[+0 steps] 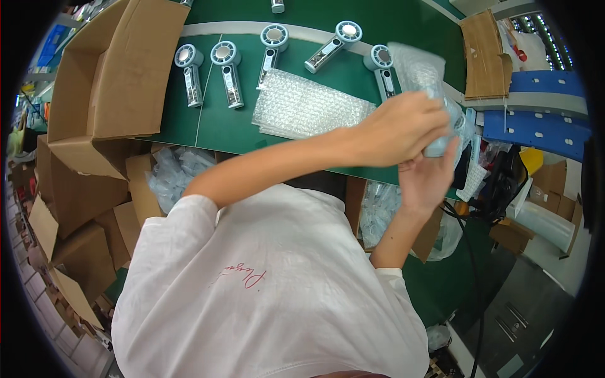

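At the right end of the green table, my left hand (403,126) is closed on a clear bubble-wrap bag (421,68), which is blurred by motion. Just below it, my right hand (428,179) has its fingers around the lower end of the same bundle. A light blue rounded piece (436,148) shows between the hands; most of it is hidden by fingers and wrap. Beside my left hand lies a handheld fan (382,66) with a round light blue head and shiny handle. A flat stack of bubble-wrap bags (309,107) lies under my left forearm.
Several more handheld fans (228,72) lie in a row across the table (242,129). A large open cardboard box (120,69) stands at the left. Boxes of clear plastic bags (179,173) sit below the near edge. Blue perforated rails (535,129) and a black cable (476,271) are at the right.
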The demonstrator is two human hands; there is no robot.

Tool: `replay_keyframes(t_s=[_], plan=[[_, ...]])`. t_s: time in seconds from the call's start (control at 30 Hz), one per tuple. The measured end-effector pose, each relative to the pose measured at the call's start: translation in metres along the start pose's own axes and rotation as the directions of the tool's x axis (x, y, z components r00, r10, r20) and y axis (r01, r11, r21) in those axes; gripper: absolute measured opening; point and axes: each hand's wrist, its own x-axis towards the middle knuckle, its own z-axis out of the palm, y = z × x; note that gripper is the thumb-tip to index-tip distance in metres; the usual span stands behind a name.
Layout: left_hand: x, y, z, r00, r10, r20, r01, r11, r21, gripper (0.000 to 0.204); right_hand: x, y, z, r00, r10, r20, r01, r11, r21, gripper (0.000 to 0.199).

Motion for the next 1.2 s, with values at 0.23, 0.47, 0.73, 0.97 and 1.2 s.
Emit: replay_keyframes(t_s=[0.23, 0.47, 0.73, 0.97, 1.2], plan=[[0.087, -0.004, 0.019, 0.994, -0.027, -0.109, -0.021, 0.909, -0.415, 0.019, 0.027, -0.059, -0.061, 0.482, -0.061, 0.874, -0.020, 0.997, 0.081, 0.063], [0.048, 0.020, -0.001, 0.852, 0.169, 0.496, 0.125, 0.854, -0.506, 0.018, 0.036, -0.055, -0.071, 0.621, 0.230, 0.750, -0.039, 0.964, -0.263, 0.054], [0.061, -0.181, -0.139, 0.643, -0.756, 0.124, 0.304, 0.400, 0.864, 0.080, 0.067, -0.054, -0.075, 0.923, 0.202, 0.328, 0.086, 0.721, -0.687, 0.029], [0.042, -0.255, -0.161, 0.473, -0.881, 0.007, 0.557, 0.306, 0.772, 0.025, 0.139, -0.024, -0.088, 0.919, -0.144, 0.368, 0.319, -0.278, -0.906, 0.023], [0.016, -0.235, -0.173, 0.637, -0.764, 0.102, 0.768, 0.619, -0.164, 0.017, 0.116, -0.009, -0.092, 0.806, -0.303, 0.508, 0.390, -0.372, -0.842, 0.028]])
